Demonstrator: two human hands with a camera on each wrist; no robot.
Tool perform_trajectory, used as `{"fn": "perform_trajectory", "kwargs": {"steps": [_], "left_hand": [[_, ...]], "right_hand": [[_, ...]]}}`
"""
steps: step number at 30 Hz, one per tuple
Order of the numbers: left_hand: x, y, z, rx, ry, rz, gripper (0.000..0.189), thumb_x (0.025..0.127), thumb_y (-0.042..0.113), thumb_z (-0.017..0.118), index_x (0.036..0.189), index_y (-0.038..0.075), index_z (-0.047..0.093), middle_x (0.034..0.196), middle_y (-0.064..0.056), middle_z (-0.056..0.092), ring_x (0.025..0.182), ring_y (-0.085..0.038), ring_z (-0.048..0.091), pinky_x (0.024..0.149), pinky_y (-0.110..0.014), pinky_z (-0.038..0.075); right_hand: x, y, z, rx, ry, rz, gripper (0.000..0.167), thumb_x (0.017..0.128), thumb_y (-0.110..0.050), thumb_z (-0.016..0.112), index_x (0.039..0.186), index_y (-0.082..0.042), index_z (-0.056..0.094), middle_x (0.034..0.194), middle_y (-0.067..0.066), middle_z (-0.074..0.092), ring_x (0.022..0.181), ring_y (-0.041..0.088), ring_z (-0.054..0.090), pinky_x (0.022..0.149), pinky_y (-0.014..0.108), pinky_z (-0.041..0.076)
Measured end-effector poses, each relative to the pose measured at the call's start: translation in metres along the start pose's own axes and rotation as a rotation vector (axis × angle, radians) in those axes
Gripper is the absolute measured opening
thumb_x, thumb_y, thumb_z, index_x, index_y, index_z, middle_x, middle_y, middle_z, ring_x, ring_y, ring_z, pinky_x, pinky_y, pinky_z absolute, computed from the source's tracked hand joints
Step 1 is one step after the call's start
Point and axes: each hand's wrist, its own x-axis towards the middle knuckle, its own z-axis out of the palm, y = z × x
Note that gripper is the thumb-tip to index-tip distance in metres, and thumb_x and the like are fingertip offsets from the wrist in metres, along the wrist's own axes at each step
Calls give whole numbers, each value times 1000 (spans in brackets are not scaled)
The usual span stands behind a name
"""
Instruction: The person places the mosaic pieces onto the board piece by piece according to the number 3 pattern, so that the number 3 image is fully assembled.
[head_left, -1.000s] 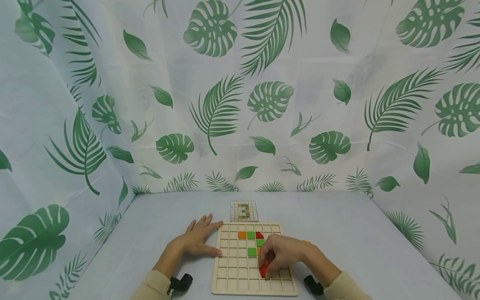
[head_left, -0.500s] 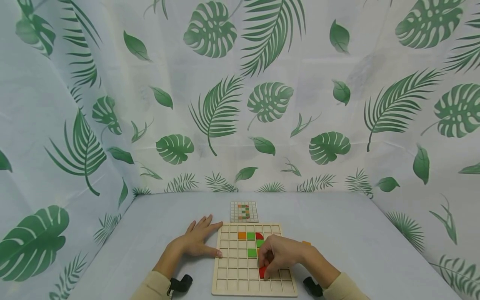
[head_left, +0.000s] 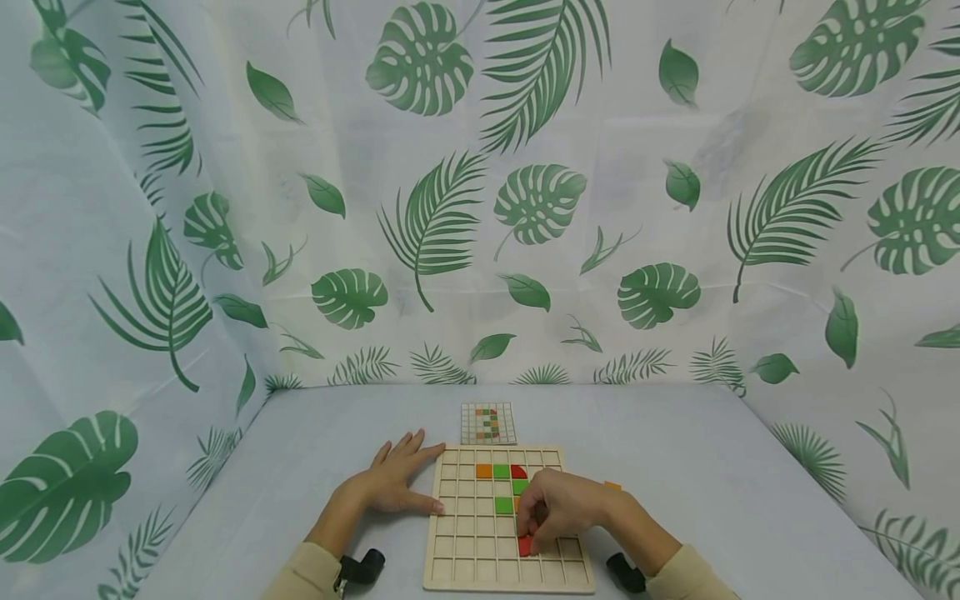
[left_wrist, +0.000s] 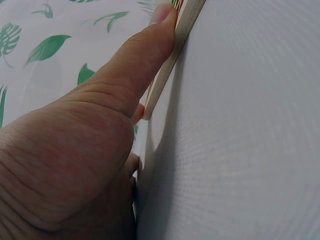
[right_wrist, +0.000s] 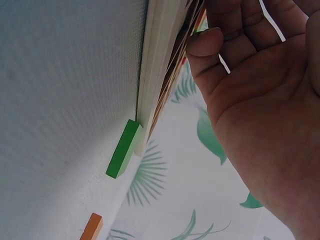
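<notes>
A wooden grid board lies on the table. My left hand is spread flat at its left side, the thumb touching the board's edge; the left wrist view shows the thumb on that edge. Over the board's lower right, my right hand pinches a red tile at a grid cell, its fingers curled. Several tiles sit in the upper cells: an orange tile, a green tile, a red rounded tile and another green tile. The right hand partly hides others.
Behind the board lies a small pattern card with a coloured grid. In the right wrist view, a green block lies beside the board's edge and an orange block farther off. Leaf-printed cloth walls the table.
The red tile has turned slightly and settled flatter and a little left in its cell under my right fingers. My left hand has stayed in place.
</notes>
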Motion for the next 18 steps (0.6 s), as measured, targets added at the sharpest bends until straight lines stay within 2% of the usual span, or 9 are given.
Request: {"fn": "perform_trajectory", "kwargs": {"steps": [7, 11, 15, 18], "left_hand": [[1, -1, 0, 8, -5, 4, 105, 77, 70, 79, 163, 29, 36, 174, -21, 13, 161, -44, 8, 128, -68, 4], [1, -1, 1, 6, -1, 10, 105, 77, 70, 80, 163, 27, 37, 173, -22, 14, 161, -45, 9, 127, -69, 5], [1, -1, 1, 7, 2, 10, 105, 77, 69, 80, 163, 27, 37, 173, -23, 14, 161, -45, 9, 127, -69, 5], [1, -1, 1, 6, 0, 8, 105, 77, 69, 80, 163, 27, 37, 173, -23, 14, 161, -45, 9, 127, -69, 5]], "right_hand": [[1, 0, -1, -12, 3, 15, 17, 77, -5, 89, 89, -13, 79, 71, -10, 68, 61, -4, 53, 54, 13, 45], [0, 2, -2, -31, 21, 25, 16, 79, -14, 90, 89, -15, 78, 69, -13, 61, 60, -4, 50, 54, 14, 41], [-2, 6, -7, -4, 95, 10, 15, 85, -24, 87, 93, -15, 78, 71, -11, 59, 62, -2, 49, 56, 15, 41], [-5, 11, -12, 16, 190, -13, 4, 92, -20, 81, 93, -18, 77, 72, -8, 59, 63, -1, 49, 57, 15, 42]]}}
